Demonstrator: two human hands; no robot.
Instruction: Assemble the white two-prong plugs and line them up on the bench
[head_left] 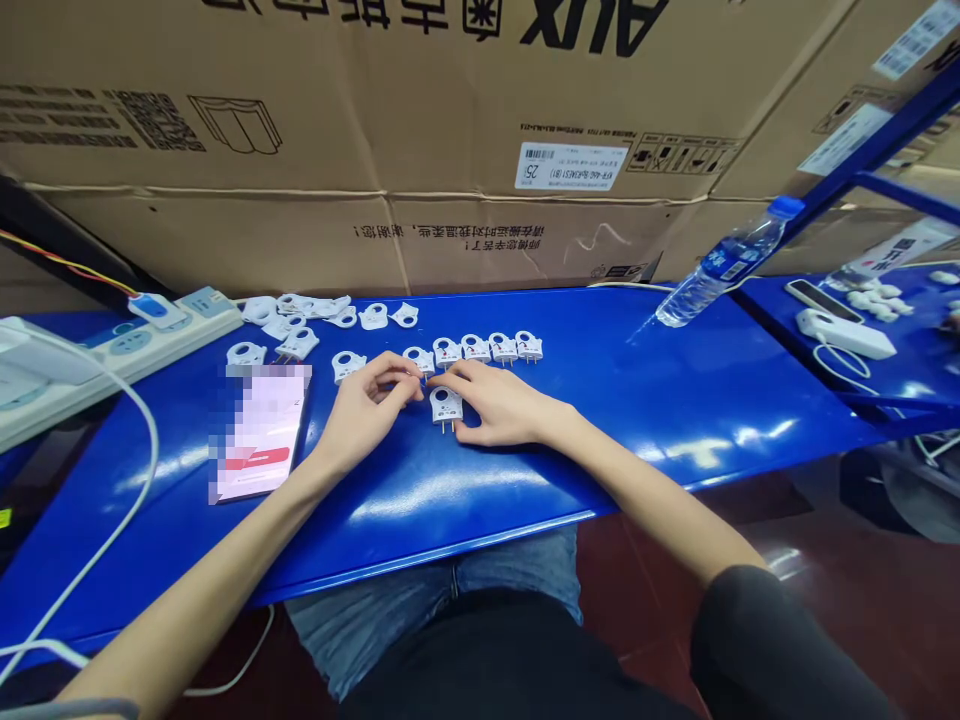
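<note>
A white two-pin plug (447,405) with a round hole at its top lies on the blue table, prongs pointing toward me. My right hand (499,402) grips it from the right, thumb low near the prongs and fingers at its top. My left hand (373,403) is just to the left, thumb and fingertips pinched together; anything between them is too small to make out. Behind the hands stands a row of similar plugs (475,348), several showing small red marks. Another plug (347,366) sits by the left hand's knuckles.
White plug housings (300,307) lie piled at back left. A phone (262,435) rests beside my left forearm. A power strip (135,345) with cables runs along the left. Cardboard boxes (450,120) wall the back. A water bottle (724,265) leans at right, near a blue frame (862,130).
</note>
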